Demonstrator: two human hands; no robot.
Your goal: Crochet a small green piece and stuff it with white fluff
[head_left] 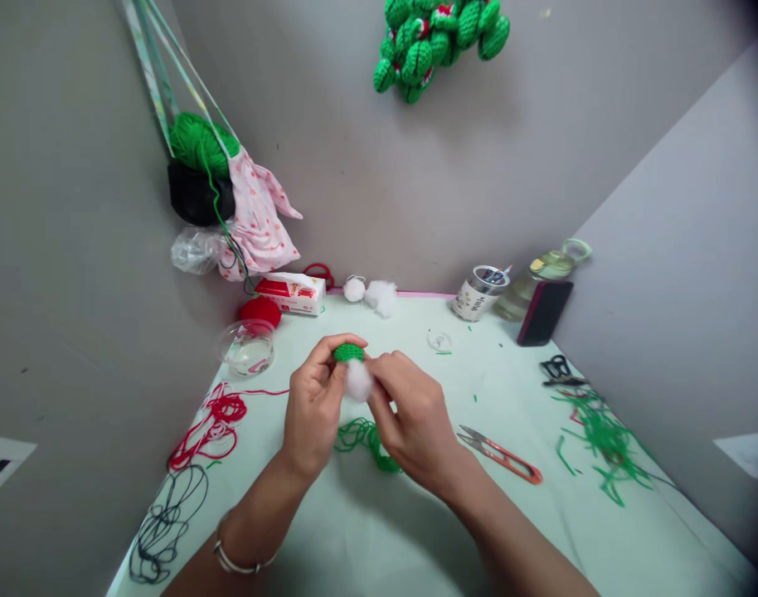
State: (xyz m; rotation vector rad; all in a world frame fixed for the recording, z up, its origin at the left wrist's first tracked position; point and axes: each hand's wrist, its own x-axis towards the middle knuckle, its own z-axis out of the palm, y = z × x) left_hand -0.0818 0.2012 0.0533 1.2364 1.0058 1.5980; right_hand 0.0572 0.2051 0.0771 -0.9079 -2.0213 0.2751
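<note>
My left hand [317, 394] is closed around a small green crocheted piece [349, 353], held up over the middle of the table. A tuft of white stuffing [357, 381] sits against the lower side of this piece, between my two hands. The fingers of my right hand [410, 406] are bent together at the right edge of the stuffing and the crochet; their tips are partly hidden, and I cannot tell exactly what they pinch. Below the hands lies a loose coil of green yarn [379, 454].
Orange-handled thread snips [509, 458] lie right of my right hand, with green yarn scraps [603, 431] beyond. Red yarn [226, 408] and dark yarn [164, 531] are at left. A tissue pack [292, 293], a pen tin [477, 295] and a phone [544, 313] stand at the back.
</note>
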